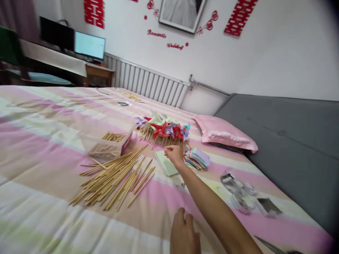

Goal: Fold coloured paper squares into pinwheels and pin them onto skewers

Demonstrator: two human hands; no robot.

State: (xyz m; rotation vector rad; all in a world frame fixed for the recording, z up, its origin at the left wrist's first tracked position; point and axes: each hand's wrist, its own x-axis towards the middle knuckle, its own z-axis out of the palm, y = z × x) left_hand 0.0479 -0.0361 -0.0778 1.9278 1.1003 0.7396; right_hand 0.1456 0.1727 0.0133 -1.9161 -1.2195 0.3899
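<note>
My right hand (174,154) reaches far forward over the striped bedspread (39,134), its fingers curled at the near ends of the sticks of a pile of paper pinwheels (164,129). Whether it grips anything I cannot tell. Just under it lie a pale green paper pad (165,165) and a stack of coloured paper squares (197,158). My left hand (184,233) rests flat on the bedspread close to me, holding nothing. A big heap of wooden sticks (116,180) lies left of the right hand.
A clear plastic box (109,143) with more sticks sits behind the heap. A pink pillow (227,132) lies at the right, beside a grey sofa surface (291,141). Crumpled clear wrapping (241,192) and scissors (275,247) lie near right. A radiator (148,83) and desk with monitors (88,46) stand behind.
</note>
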